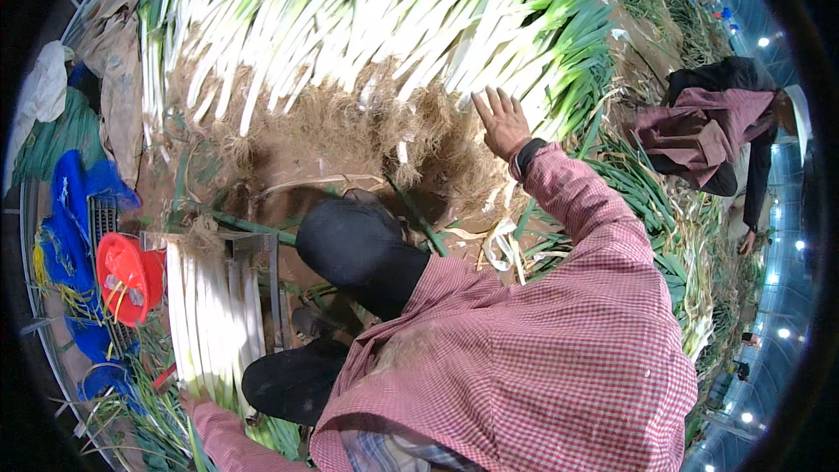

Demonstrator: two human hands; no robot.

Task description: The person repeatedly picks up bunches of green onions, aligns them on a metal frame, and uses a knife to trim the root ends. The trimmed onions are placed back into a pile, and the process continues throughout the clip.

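My right hand (pixel 505 121), its fingers apart and holding nothing, reaches over the root ends of a long row of leek-like onions (pixel 354 33). They have white stems, green leaves and shaggy brown roots. At the lower left, my left hand (pixel 194 400) is at the green end of a small bundle of the same onions (pixel 206 314); its fingers are mostly hidden, so its grip cannot be made out. The bundle's roots lie near the top bar of a metal frame (pixel 274 288), beside my knees.
A red plastic container (pixel 131 278) and blue sheeting (pixel 72 223) are at the left. Loose roots and leaves litter the brown ground (pixel 288 170). A co-worker (pixel 711 131) bends over at the right. More onions (pixel 698 301) are piled on that side.
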